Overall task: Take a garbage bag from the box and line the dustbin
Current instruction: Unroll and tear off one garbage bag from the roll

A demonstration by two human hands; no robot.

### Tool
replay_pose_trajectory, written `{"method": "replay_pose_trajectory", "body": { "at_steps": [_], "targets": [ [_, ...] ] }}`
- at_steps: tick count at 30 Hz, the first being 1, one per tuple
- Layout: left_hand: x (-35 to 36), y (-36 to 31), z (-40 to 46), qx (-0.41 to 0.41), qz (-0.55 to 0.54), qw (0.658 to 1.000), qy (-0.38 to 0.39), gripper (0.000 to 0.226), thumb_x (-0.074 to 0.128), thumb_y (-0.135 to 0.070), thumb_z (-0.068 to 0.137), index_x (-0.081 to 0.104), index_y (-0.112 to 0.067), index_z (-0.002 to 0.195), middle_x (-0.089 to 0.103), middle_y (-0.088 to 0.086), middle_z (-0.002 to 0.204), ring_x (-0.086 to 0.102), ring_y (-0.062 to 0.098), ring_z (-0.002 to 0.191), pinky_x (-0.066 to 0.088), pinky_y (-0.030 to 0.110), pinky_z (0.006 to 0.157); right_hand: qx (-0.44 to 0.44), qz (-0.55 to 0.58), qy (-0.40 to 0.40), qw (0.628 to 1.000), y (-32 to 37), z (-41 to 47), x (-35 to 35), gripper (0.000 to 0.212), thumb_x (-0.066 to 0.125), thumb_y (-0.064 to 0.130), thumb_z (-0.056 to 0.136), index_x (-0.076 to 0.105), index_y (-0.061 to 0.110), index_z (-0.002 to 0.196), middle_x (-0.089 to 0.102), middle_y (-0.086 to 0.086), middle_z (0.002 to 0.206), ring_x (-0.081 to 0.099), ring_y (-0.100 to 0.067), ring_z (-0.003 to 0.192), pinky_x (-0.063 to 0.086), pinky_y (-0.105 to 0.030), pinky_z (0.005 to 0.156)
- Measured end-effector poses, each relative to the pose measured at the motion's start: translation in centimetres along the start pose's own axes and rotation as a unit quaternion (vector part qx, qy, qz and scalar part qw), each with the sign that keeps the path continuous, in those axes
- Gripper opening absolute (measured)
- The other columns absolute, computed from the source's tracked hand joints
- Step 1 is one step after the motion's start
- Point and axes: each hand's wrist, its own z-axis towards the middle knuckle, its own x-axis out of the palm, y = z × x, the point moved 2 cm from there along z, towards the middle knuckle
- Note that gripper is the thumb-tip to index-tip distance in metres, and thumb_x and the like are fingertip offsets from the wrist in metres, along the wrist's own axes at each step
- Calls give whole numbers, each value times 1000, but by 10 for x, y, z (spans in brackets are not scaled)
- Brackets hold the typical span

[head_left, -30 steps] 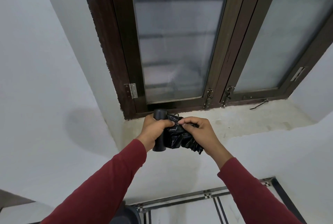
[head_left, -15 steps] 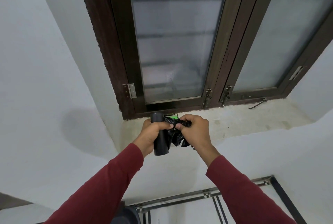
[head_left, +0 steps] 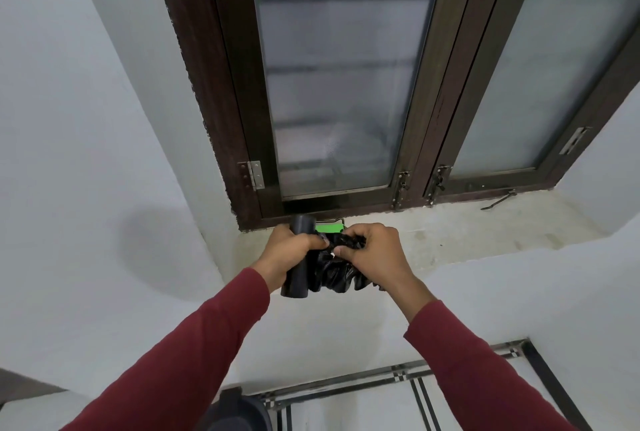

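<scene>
Your left hand (head_left: 282, 254) is wrapped tight around the roll of black garbage bags (head_left: 298, 259), holding it upright in front of the windowsill (head_left: 450, 226), and your right hand (head_left: 372, 254) is pinched onto the loose, crumpled bag (head_left: 337, 271) hanging off the roll's right side. So the bag's up in the air between your two hands, bunched, not spread out at all. Just behind your knuckles there's a bright green thing (head_left: 329, 228) sitting on the sill, mostly hidden by the roll and your fingers, can't tell if that's the box. Behind it is the dark-framed window (head_left: 242, 84) with frosted glass. Way down by your left sleeve (head_left: 180, 361) a dark rounded shape (head_left: 235, 413) pokes in at the bottom edge, too cropped to identify.
</scene>
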Motion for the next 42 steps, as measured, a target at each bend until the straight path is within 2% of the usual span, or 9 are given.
{"method": "replay_pose_trajectory", "body": {
  "at_steps": [2,6,13,18,23,26,32,36,42],
  "targets": [
    [1,0,2,-4,17,999,28,35,82,-4,79,57,-8,104,69,16,98,70,25,80,53,32,64,4,-29,-11,1000,2,-1,4,13,83,18,80,79,19,92,73,-2,81,67,-14,72,46,-14,62],
    [9,7,2,-13,-30,997,66,52,84,-6,79,52,-12,120,68,14,110,69,27,93,53,35,70,31,-35,-43,998,0,-3,7,21,70,2,80,74,21,86,68,-2,80,66,-21,61,50,-22,41],
    [12,18,0,11,-86,995,54,49,83,-3,78,58,-6,120,71,14,104,72,29,93,57,37,73,96,3,-21,995,-9,6,3,13,79,14,74,77,27,74,73,2,79,67,-18,75,48,-19,66],
    [-2,18,8,50,-62,997,15,25,80,3,79,69,-7,99,76,11,88,75,29,83,58,36,72,110,252,123,954,-20,-4,-4,5,79,16,88,81,19,91,78,-4,80,72,-19,72,60,-31,70],
    [9,16,-2,91,-49,992,70,32,85,-6,66,67,-7,93,72,2,76,71,21,76,56,32,67,97,80,-23,992,-20,0,5,8,76,20,87,83,19,92,78,0,86,70,-14,74,56,-22,73],
    [19,8,-11,115,-82,984,113,28,78,-5,63,68,-11,88,71,1,76,71,19,75,60,32,69,151,39,-26,987,-27,3,10,9,76,21,84,83,17,85,78,-5,88,71,-23,87,59,-31,82],
    [11,-10,11,38,-119,992,29,26,84,-4,77,68,-6,97,75,20,98,75,32,87,62,47,86,179,375,100,904,-21,-3,-3,29,78,37,88,78,10,100,79,-17,100,76,-28,90,61,-42,85],
    [2,-15,15,1,-85,995,56,32,83,-13,82,63,-10,107,75,16,103,74,32,94,61,49,89,96,283,210,931,-18,-4,-22,34,93,21,72,79,13,102,80,-9,95,76,-25,88,62,-38,80],
    [-3,-10,21,7,3,998,69,51,86,-18,79,59,-13,122,73,15,111,74,32,97,62,42,80,72,23,189,979,-19,4,-34,11,84,24,81,79,20,89,78,-2,91,74,-20,87,61,-35,84]
  ]
}}
